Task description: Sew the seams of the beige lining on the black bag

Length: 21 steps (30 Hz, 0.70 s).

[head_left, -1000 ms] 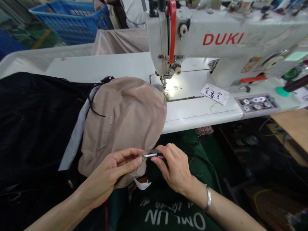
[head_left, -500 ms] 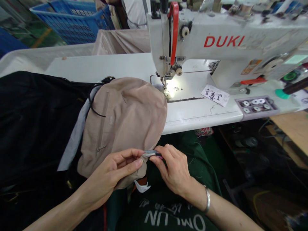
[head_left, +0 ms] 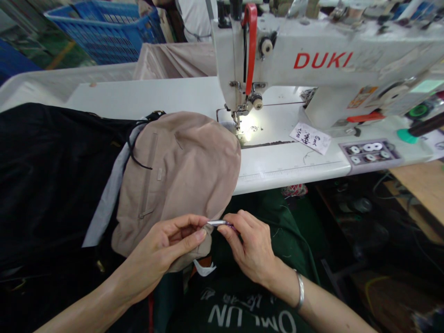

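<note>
A beige fabric bag (head_left: 187,171) with a zipped pocket lies partly on the sewing table and hangs over its front edge. My left hand (head_left: 169,240) pinches the bag's lower edge between thumb and fingers. Gripped in my right hand (head_left: 249,240) is a small pair of thread snips (head_left: 218,223), mostly hidden by the fingers. Their bright blades point left, right at my left fingertips and the bag's edge, and look closed together. A white strip (head_left: 204,268) dangles below the bag.
The white sewing machine (head_left: 277,55) stands behind, its needle area lit. Black fabric (head_left: 55,180) is heaped at left. A paper label (head_left: 310,138) and a bobbin tray (head_left: 369,152) lie at right. A blue basket (head_left: 111,32) stands at the back left.
The snips' blades have come together and turned slightly in my right hand. Both hands and the bag stay almost where they were.
</note>
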Each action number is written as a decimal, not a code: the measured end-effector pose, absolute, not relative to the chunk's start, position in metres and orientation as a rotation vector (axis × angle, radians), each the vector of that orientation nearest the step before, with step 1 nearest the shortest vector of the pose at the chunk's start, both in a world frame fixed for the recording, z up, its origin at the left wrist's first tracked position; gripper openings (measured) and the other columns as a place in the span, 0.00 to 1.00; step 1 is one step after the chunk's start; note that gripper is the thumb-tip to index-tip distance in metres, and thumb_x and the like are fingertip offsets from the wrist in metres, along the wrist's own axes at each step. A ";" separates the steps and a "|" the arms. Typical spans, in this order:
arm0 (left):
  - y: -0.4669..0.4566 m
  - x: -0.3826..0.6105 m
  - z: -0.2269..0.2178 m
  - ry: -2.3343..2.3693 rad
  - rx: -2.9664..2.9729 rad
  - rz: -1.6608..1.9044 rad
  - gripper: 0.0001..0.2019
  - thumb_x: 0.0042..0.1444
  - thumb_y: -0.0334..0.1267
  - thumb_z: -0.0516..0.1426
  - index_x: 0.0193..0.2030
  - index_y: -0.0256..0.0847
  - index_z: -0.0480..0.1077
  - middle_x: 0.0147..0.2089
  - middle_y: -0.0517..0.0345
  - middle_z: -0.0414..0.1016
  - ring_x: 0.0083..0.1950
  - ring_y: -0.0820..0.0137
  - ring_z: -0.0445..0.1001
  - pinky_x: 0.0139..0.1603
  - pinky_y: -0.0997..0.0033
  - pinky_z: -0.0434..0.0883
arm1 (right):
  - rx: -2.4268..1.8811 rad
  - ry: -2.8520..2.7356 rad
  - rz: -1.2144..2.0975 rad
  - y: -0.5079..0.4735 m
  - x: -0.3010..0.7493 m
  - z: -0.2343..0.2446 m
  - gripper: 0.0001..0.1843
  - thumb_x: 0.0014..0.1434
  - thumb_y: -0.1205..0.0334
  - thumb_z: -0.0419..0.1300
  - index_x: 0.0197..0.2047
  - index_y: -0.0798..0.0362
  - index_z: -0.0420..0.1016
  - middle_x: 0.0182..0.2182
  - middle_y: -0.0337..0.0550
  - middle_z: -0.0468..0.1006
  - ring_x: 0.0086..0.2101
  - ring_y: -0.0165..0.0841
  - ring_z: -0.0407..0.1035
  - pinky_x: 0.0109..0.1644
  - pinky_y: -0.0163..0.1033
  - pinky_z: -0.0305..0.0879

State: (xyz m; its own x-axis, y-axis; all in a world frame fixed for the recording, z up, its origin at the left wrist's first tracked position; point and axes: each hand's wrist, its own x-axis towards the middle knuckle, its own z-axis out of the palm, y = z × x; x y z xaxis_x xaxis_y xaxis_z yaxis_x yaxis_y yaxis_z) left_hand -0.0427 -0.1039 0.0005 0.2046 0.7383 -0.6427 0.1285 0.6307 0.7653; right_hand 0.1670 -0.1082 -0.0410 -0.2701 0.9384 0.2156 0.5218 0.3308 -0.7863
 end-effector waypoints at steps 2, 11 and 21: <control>-0.104 -0.043 0.000 1.316 0.811 0.506 0.19 0.54 0.49 0.68 0.49 0.43 0.76 0.42 0.54 0.78 0.39 0.70 0.77 0.40 0.76 0.77 | -1.280 -1.859 0.838 -0.109 0.169 -0.041 0.16 0.74 0.52 0.52 0.45 0.53 0.76 0.33 0.41 0.76 0.32 0.30 0.68 0.36 0.35 0.62; -0.106 -0.044 -0.002 1.308 0.830 0.504 0.18 0.56 0.49 0.67 0.49 0.43 0.76 0.46 0.55 0.79 0.42 0.72 0.78 0.43 0.79 0.77 | -1.287 -1.932 0.841 -0.110 0.175 -0.042 0.16 0.74 0.51 0.53 0.48 0.53 0.75 0.35 0.43 0.77 0.34 0.31 0.69 0.39 0.36 0.63; -0.106 -0.046 -0.003 1.350 0.845 0.488 0.19 0.55 0.50 0.67 0.50 0.43 0.76 0.46 0.52 0.80 0.43 0.67 0.79 0.44 0.75 0.78 | -1.257 -1.784 0.915 -0.110 0.173 -0.042 0.15 0.74 0.53 0.54 0.43 0.53 0.77 0.32 0.41 0.74 0.31 0.30 0.66 0.36 0.36 0.61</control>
State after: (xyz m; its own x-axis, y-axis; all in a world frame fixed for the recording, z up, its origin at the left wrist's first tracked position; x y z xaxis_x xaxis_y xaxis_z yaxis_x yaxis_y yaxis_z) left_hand -0.0462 -0.1058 -0.0031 0.1873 0.7416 -0.6441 0.1589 0.6242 0.7649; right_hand 0.1732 -0.1105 -0.0422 -0.2306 0.9571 0.1757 0.4155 0.2601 -0.8716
